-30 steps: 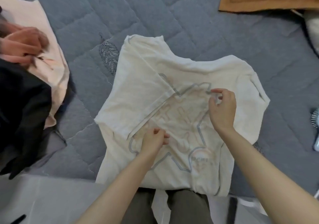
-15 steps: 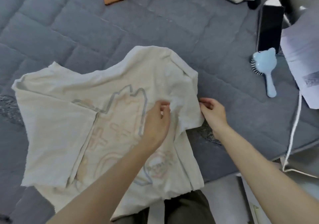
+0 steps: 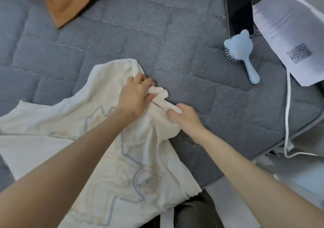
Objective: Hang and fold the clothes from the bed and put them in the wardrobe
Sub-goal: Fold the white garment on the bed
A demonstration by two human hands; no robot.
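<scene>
Forearms bare right to the frame edge. Left hand [image 3: 135, 96] and right hand [image 3: 185, 120] bare as well. Dark grey-olive trousers [image 3: 194, 212] show just below the cream T-shirt [image 3: 52, 122] hem. Pale strip [image 3: 166, 218] lies over the trousers below that hem; can't tell what it is.

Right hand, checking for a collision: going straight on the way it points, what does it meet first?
The bunched shirt that the right hand pinches; just beyond, probably the left hand.
</scene>
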